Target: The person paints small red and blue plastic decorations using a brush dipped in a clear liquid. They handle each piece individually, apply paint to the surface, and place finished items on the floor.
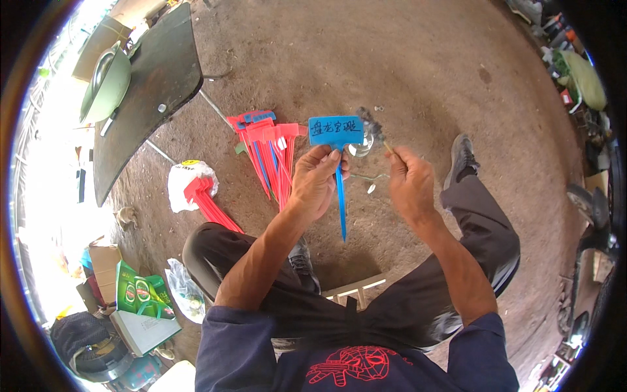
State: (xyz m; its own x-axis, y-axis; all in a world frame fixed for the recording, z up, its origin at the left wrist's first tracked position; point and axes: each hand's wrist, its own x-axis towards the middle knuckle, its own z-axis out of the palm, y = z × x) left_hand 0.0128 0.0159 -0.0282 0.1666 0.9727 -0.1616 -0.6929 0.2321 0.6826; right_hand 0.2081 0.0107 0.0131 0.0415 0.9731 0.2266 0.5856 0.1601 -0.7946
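Note:
My left hand (318, 179) is closed on a blue T-shaped plastic plant label (315, 135), gripping it just below its flat head. Dark handwriting covers the head, and the pointed stake hangs down toward my lap. In my right hand (411, 183) a thin stick (387, 147) is pinched; its fuzzy, blackened tip (370, 121) is beside the label's right edge. Whether the tip touches the label, I cannot tell. Partly hidden behind these, a small clear glass jar (359, 149) stands on the ground. Left of the label lies a pile of red plant labels (277, 134) with some blue ones among them.
More red labels (212, 208) stick out of a white bag (185, 189) near my left knee. A dark table (153, 78) carrying a green basin (108, 85) stands at far left. Boxes and a green carton (140, 291) are at lower left. Assorted clutter and a wheel (588, 206) line the right.

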